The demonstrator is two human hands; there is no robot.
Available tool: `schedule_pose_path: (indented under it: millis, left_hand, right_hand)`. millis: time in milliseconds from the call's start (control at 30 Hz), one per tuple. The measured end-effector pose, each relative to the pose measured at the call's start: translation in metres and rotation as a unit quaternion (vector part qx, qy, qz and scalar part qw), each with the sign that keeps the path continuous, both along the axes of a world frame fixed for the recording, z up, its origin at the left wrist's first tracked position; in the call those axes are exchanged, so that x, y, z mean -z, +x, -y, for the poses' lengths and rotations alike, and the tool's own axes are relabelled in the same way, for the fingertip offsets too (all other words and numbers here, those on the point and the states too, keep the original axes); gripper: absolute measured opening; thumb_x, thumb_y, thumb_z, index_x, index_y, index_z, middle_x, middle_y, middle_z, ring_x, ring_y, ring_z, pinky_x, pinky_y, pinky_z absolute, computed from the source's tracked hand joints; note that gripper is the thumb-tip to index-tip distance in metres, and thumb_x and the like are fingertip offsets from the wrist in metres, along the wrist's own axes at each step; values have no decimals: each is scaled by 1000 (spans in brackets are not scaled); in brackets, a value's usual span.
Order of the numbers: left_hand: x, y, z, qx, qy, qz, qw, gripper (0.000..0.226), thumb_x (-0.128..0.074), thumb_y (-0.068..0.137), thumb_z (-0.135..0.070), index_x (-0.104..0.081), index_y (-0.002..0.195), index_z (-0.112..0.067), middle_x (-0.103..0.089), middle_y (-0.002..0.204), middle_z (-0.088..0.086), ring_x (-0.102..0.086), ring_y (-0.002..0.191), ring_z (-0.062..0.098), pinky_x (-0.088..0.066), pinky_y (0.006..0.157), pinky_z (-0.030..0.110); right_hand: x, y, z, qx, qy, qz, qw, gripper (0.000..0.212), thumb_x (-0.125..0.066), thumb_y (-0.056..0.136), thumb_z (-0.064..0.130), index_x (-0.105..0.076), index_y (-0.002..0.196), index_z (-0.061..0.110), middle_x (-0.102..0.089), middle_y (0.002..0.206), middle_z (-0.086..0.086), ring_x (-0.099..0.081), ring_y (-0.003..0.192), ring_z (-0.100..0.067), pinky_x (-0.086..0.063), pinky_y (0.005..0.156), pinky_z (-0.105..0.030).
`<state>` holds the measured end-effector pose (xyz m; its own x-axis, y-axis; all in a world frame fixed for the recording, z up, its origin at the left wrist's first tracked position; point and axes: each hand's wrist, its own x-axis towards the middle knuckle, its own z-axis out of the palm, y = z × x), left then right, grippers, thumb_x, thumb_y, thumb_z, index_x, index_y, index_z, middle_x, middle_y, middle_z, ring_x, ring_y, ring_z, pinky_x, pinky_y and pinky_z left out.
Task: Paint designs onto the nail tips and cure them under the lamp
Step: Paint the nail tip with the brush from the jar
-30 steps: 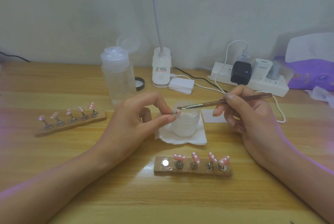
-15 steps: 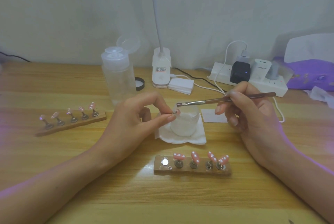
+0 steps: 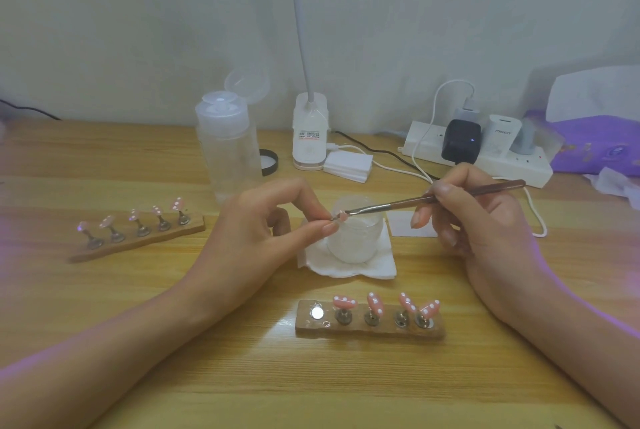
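Note:
My left hand (image 3: pixel 258 231) pinches a small pink nail tip (image 3: pixel 341 216) on its metal stand between thumb and forefinger, above a small glass cup (image 3: pixel 356 238). My right hand (image 3: pixel 485 221) grips a thin brush (image 3: pixel 433 200); its tip touches the held nail tip. A wooden holder (image 3: pixel 370 323) near me carries several pink nail tips with white dots and one bare magnet at its left end. A second wooden holder (image 3: pixel 138 238) at the left carries several more tips.
The cup stands on a folded white tissue (image 3: pixel 346 266). Behind are a clear pump bottle (image 3: pixel 227 144), a black lid (image 3: pixel 269 162), the white lamp base (image 3: pixel 310 132) with its neck rising out of view, a power strip (image 3: pixel 485 151) with chargers, and purple packaging (image 3: pixel 599 144).
The brush tip has dropped from just above the cup rim down onto the nail tip in my left hand. My left hand has stayed in place.

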<state>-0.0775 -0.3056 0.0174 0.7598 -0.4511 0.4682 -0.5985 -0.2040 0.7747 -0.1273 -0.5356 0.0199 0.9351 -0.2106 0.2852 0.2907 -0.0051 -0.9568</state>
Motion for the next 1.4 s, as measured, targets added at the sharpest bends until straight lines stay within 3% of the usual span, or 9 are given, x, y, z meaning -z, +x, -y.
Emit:
schedule_pose_path:
  millis: [200,400,567,967,1167,1400]
  left_hand:
    - [1,1,-1,2,-4,-13,1000,18,-79,79,-31,-67,75,-18,-69,76,-14,-38,44,3,-33,49,9]
    - [2,2,-2,4,2,-13,1000,15,-77,82,-27,-66,76,-18,-62,64,-22,-37,44,1,-30,48,7]
    - [1,1,-1,3,-5,-24,1000,20,-75,78,-34,-66,76,-16,-63,65,-21,-38,42,2,-30,49,7]
    - [0,0,0,-2,-7,-39,999,21,-73,76,-35,-66,75,-16,-61,60,-23,-39,42,1,-30,48,6]
    - [1,2,-1,-5,-17,-55,998,16,-75,75,-38,-65,70,-26,-71,79,-9,-40,43,2,-33,48,9]
    - [1,1,0,-7,-16,-47,999,20,-74,75,-36,-66,74,-17,-65,66,-18,-40,43,2,-31,48,6]
  right_hand:
    - [-3,-1,0,-17,21,24,999,22,-56,90,24,-57,69,27,-67,64,-5,-38,49,-10,-29,45,-18]
    - [0,0,0,12,3,5,1000,23,-56,97,12,-56,74,17,-67,63,-7,-36,46,-9,-31,45,-15]
    - [-2,-1,0,-6,19,31,999,20,-56,90,24,-56,70,25,-67,64,-7,-37,48,-11,-28,45,-19]
    - [0,1,0,14,-1,11,1000,18,-58,87,23,-59,68,25,-66,62,-7,-35,47,-12,-31,43,-17]
    - [-1,-2,0,1,10,49,999,21,-55,91,22,-56,71,25,-67,63,-6,-37,47,-11,-29,44,-19]
    - [-1,-2,-2,-2,-15,33,999,17,-58,90,23,-57,74,22,-67,65,-9,-37,50,-13,-32,45,-17]
